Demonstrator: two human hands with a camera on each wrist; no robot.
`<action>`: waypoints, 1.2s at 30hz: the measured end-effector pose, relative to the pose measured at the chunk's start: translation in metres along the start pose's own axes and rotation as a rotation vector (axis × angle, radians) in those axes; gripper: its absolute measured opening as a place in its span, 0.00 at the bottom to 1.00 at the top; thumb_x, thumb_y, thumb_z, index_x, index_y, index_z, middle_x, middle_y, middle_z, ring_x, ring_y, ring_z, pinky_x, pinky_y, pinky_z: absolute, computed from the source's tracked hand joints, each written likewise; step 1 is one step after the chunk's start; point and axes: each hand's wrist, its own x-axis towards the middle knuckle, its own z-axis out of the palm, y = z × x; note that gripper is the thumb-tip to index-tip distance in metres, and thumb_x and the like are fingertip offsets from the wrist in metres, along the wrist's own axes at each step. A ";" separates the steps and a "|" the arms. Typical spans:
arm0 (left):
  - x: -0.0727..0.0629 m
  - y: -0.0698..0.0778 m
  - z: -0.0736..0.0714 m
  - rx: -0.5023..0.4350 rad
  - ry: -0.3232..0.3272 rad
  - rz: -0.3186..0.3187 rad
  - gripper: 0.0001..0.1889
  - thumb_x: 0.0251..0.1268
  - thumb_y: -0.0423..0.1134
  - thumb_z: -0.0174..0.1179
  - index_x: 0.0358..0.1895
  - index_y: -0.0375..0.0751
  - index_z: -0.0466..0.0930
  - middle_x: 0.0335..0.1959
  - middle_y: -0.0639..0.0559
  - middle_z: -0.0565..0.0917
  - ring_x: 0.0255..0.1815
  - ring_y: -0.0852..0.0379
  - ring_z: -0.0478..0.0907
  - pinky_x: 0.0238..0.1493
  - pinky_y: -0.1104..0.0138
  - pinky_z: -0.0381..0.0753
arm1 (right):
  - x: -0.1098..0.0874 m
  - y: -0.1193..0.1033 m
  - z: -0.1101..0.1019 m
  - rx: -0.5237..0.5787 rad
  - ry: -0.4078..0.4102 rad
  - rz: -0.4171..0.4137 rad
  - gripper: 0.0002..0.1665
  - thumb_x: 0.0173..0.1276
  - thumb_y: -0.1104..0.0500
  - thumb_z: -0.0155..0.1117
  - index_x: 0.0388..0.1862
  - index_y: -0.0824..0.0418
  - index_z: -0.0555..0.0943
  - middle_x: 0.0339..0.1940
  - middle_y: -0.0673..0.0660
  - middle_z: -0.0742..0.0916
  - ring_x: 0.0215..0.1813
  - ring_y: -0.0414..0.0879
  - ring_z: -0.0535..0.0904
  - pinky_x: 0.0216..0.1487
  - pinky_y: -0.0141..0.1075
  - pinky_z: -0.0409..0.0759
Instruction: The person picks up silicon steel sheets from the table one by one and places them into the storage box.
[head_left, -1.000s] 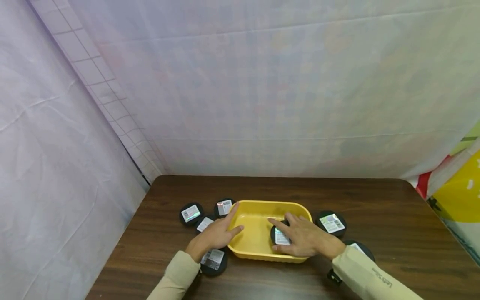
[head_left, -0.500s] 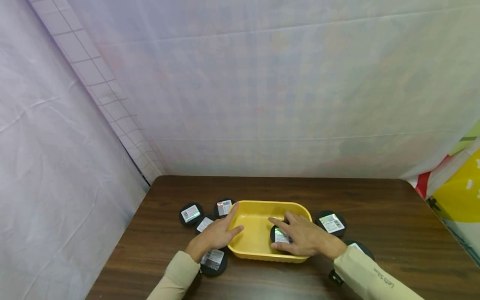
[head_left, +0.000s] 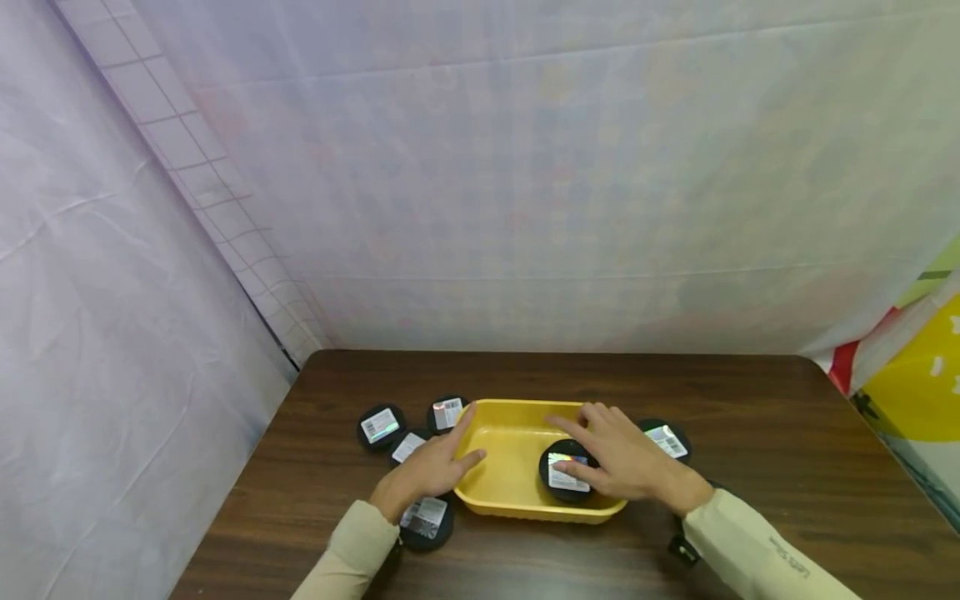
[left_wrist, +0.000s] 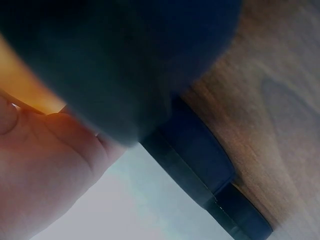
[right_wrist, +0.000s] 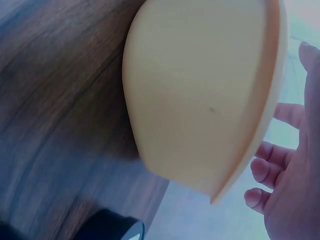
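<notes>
A yellow plastic basin (head_left: 510, 508) stands on the brown table. My left hand (head_left: 427, 467) lies at its left rim, index finger straight along the edge and thumb over the inside; its other fingers are hidden in the head view. Inside the basin, toward the right, lies a round black disc-shaped item (head_left: 567, 492) with a shiny white label. Above it hovers my right hand (head_left: 622, 457), thumb over the label and fingers spread apart. The right wrist view shows the basin's outer wall (right_wrist: 195, 90), with the fingers (right_wrist: 272, 152) beyond its rim.
Several matching black discs lie left of the basin, among them one at the far left (head_left: 371, 442) and one by the left forearm (head_left: 433, 542). Another (head_left: 686, 437) lies to the right, partly behind the right hand. White cloth (head_left: 525, 208) hangs behind the table (head_left: 780, 433).
My right hand has lifted off the black disc and shifted slightly right, leaving it in the basin with more of its label showing. The left hand has stayed in place.
</notes>
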 end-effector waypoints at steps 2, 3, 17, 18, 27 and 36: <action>0.000 0.000 0.000 0.003 0.003 0.005 0.40 0.75 0.61 0.46 0.81 0.64 0.35 0.67 0.40 0.74 0.44 0.52 0.76 0.51 0.52 0.74 | -0.001 0.002 -0.002 -0.007 0.005 0.010 0.36 0.70 0.36 0.58 0.72 0.49 0.71 0.38 0.46 0.72 0.36 0.38 0.62 0.40 0.33 0.59; 0.000 0.000 0.000 0.005 0.004 0.007 0.40 0.75 0.61 0.46 0.81 0.64 0.35 0.67 0.39 0.74 0.44 0.52 0.76 0.51 0.52 0.74 | -0.001 0.003 -0.003 -0.012 0.008 0.013 0.36 0.70 0.36 0.58 0.72 0.49 0.71 0.38 0.46 0.72 0.36 0.38 0.62 0.40 0.34 0.59; 0.000 0.000 -0.001 0.010 0.006 0.013 0.39 0.76 0.60 0.46 0.81 0.64 0.35 0.69 0.39 0.72 0.47 0.51 0.77 0.54 0.50 0.74 | -0.012 0.013 -0.015 -0.040 0.019 0.061 0.37 0.71 0.38 0.59 0.72 0.53 0.71 0.44 0.51 0.77 0.44 0.44 0.71 0.44 0.39 0.66; 0.000 -0.001 -0.001 0.009 0.007 0.018 0.39 0.76 0.60 0.46 0.81 0.63 0.35 0.69 0.38 0.72 0.47 0.50 0.77 0.54 0.50 0.74 | -0.013 0.014 -0.016 -0.040 0.019 0.064 0.37 0.71 0.38 0.59 0.73 0.53 0.71 0.44 0.51 0.77 0.44 0.44 0.71 0.44 0.39 0.66; -0.001 -0.001 0.000 0.003 0.016 0.033 0.39 0.76 0.59 0.46 0.81 0.60 0.36 0.69 0.37 0.71 0.54 0.46 0.78 0.57 0.47 0.73 | -0.019 0.019 -0.018 -0.045 0.033 0.090 0.37 0.70 0.37 0.60 0.73 0.51 0.70 0.46 0.51 0.79 0.46 0.46 0.73 0.44 0.40 0.66; 0.000 -0.002 0.000 0.003 0.016 0.036 0.40 0.75 0.61 0.46 0.81 0.60 0.36 0.69 0.37 0.72 0.50 0.49 0.78 0.55 0.49 0.74 | -0.023 0.023 -0.021 -0.061 0.049 0.099 0.38 0.70 0.38 0.60 0.75 0.50 0.68 0.48 0.53 0.80 0.49 0.48 0.75 0.46 0.43 0.67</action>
